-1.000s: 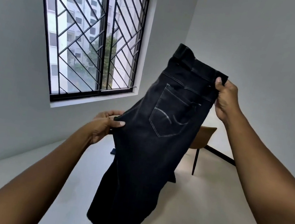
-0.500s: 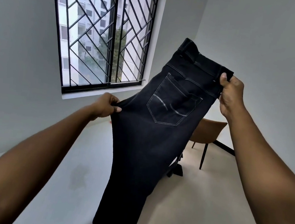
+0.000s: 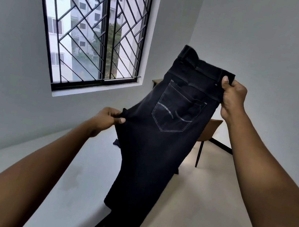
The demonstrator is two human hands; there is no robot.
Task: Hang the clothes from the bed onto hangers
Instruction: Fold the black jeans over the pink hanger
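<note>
Bars are seen on the window (image 3: 91, 28) at the left, and the white bed (image 3: 79, 170) is laid out below it. One edge of the dark jeans (image 3: 158, 153) is pinched by the left hand (image 3: 107, 119) between thumb and fingers. The jeans are held up in the air over the bed's side, with a back pocket (image 3: 177, 111) turned this way. A brown chair (image 3: 210, 129) is partly hidden behind them. The waistband is gripped by the right hand (image 3: 233, 98).

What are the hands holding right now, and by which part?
Both hold the dark jeans: the right hand grips the waistband end, the left hand pinches the opposite edge lower down.
</note>
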